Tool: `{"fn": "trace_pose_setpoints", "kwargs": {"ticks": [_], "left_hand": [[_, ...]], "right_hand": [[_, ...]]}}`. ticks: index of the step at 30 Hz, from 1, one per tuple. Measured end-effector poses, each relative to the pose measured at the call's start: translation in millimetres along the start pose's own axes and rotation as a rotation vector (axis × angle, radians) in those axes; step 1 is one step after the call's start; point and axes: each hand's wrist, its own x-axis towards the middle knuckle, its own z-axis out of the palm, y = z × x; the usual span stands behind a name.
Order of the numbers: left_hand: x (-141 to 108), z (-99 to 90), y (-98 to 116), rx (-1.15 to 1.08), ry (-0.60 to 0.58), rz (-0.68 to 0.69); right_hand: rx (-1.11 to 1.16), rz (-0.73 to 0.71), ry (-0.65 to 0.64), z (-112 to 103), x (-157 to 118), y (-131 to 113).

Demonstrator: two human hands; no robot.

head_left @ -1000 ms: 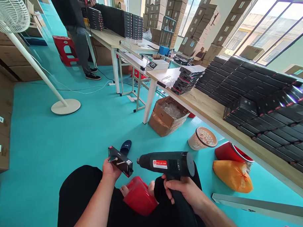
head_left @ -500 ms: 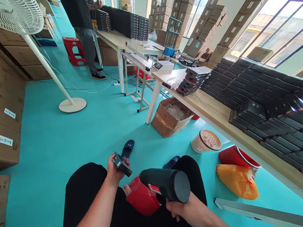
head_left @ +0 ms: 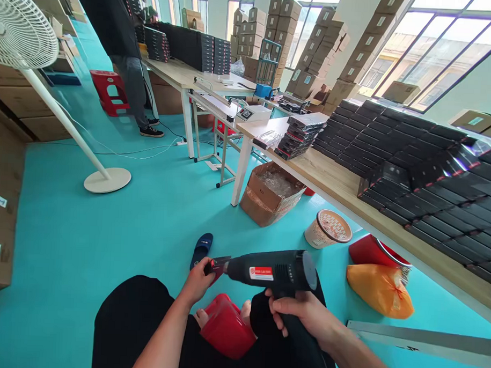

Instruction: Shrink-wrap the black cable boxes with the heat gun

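Observation:
My right hand (head_left: 309, 312) is wrapped round the handle of a black heat gun (head_left: 280, 268), which lies almost level with its nozzle pointing left. At the nozzle's tip, my left hand (head_left: 197, 283) grips a small dark box (head_left: 219, 263) with some red on it. Box and nozzle appear very close; I cannot tell whether they touch. Below the gun, between my knees, is a red plastic stool (head_left: 229, 331) with bare feet beside it. One dark blue slipper (head_left: 202, 248) lies on the floor just beyond my left hand.
On the right, a long table (head_left: 345, 190) carries stacked black boxes (head_left: 395, 141). Beneath it stand an open carton (head_left: 264, 203), a patterned bin (head_left: 324, 232) and an orange bag (head_left: 381, 290). A white fan (head_left: 109, 179) stands left; a person (head_left: 130, 78) works at the far table.
The heat gun has swung round so its side shows and its nozzle meets the box's position. My left hand has moved slightly right and turned the box. The view has shifted a little.

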Motion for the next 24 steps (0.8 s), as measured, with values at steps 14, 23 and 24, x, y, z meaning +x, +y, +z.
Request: {"fn": "trace_pose_setpoints", "kwargs": {"ticks": [14,23,24], "left_hand": [[-8.1,0.1,33.9,-0.549,0.132,-0.131],[-4.4,-1.4,30.3,-0.397,0.178,-0.084],[-4.0,-1.4,29.8,-0.361,0.189,-0.075]], "right_hand": [[-0.129,-0.050,0.001,28.4,26.3,-14.5],[-0.136,-0.029,0.069,15.5,26.0,-20.3],[-0.140,-0.023,0.117,11.1,25.9,-20.6]]}}
